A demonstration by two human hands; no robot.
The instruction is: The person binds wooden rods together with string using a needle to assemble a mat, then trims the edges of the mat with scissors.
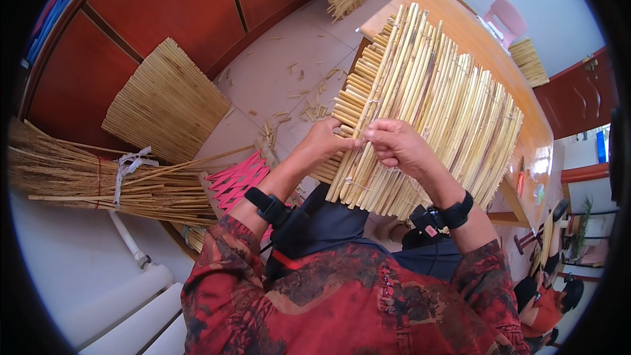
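Observation:
A mat of straw-coloured reed stalks (453, 112), tied with thin thread, lies before me, partly over the table, its near end by my lap. My left hand (320, 143) is closed on the mat's left edge, thumb on the outermost stalk and fingers partly hidden beneath. Close beside it, my right hand (397, 148) rests over the mat with thumb and forefinger pinched together. Whatever sits in that pinch is too small to make out. Thread ties show on the edge stalks above and below my hands.
The wooden table (430, 3) stands ahead, a pink chair (506, 20) behind it. Another reed mat (164, 102) leans on the red cabinet (167, 10). Left lie a tied reed bundle (79, 167) and a pink-webbed seat (236, 181). Cut reed pieces (315, 112) litter the floor. Another person (545, 309) sits lower right.

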